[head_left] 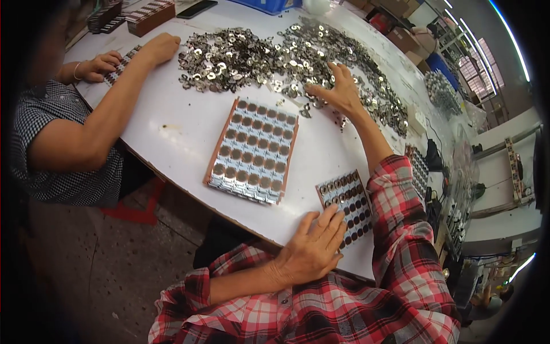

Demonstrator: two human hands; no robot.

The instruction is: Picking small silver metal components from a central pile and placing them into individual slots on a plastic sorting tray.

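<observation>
My left hand [312, 243] lies with fingers stretched over the near left side of a small panel [356, 215] set with rows of dark round discs. Some discs in its upper rows look ring-like and lighter. My right hand [342, 92] reaches to the near edge of a large pile of small shiny metal pieces [229, 60], thumb and fingers apart. Nothing shows between them, though the fingertips overlap the pile. Left of my hands is a stack of silvery panels [249, 149] with rows of dark discs and reddish-brown edges.
A co-worker's hand [160, 49] is by the pile's left side; their other hand [103, 64] is on a similar panel. Reddish-brown stacks [150, 18], a phone [197, 8] and a blue bin [266, 4] stand farther off. Another disc panel [417, 169] lies beyond my right arm.
</observation>
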